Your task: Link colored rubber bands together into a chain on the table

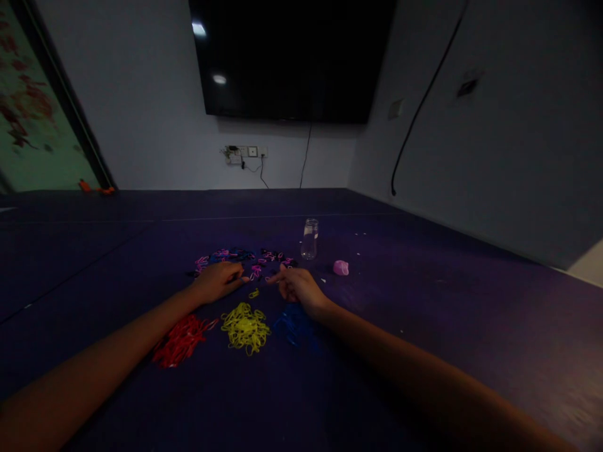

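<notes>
My left hand point(217, 282) rests palm down at the near edge of a loose spread of mixed pink, blue and black rubber bands point(226, 255). Its thumb and fingers are apart, with nothing seen between them. My right hand point(299, 289) is at the right end of that spread, index finger stretched toward a small pink band, other fingers partly curled. Below the hands lie a red rubber band pile point(181, 341), a yellow rubber band pile point(245, 328) and a blue rubber band pile point(294, 325), the blue one partly under my right wrist. A few yellow bands point(254, 293) sit between the hands.
A clear jar point(309, 240) stands upright without a lid behind my right hand. A crumpled-looking pink object point(340, 268) lies right of it. Small white scraps dot the purple surface point(424, 301). A wall-mounted screen point(292, 59) and sockets point(252, 151) are at the back.
</notes>
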{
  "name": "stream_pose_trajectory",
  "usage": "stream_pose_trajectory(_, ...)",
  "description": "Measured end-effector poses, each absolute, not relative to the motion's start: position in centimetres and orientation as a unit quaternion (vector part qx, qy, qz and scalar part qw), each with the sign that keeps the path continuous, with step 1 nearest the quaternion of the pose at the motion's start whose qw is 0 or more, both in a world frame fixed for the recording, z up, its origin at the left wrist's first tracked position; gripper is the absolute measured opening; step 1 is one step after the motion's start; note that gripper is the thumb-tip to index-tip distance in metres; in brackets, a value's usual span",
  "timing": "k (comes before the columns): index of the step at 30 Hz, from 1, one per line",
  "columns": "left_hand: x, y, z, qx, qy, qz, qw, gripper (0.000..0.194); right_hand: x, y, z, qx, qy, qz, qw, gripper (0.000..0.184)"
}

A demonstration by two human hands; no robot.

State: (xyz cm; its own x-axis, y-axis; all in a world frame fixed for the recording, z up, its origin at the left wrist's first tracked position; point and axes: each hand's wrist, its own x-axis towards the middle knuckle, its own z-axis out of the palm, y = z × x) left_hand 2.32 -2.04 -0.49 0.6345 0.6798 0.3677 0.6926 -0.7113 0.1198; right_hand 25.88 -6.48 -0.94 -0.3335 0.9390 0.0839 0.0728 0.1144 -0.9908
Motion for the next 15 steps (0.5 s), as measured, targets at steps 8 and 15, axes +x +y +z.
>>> stream_pose_trajectory(8, 2.2, -1.9, -0.7, -0.901, -0.388, -0.191, 0.029, 0.043, 27.2, -5.0, -0.5, -0.39, -0.706, 0.39, 0.446, 0.033)
stream_pose_trajectory(15, 2.2, -1.9, -0.7, -0.9, -0.383, -0.203, 0.033, 0.037, 25.2, -6.5, -0.7, -0.231, -0.91, 0.211, 0.271, 0.042)
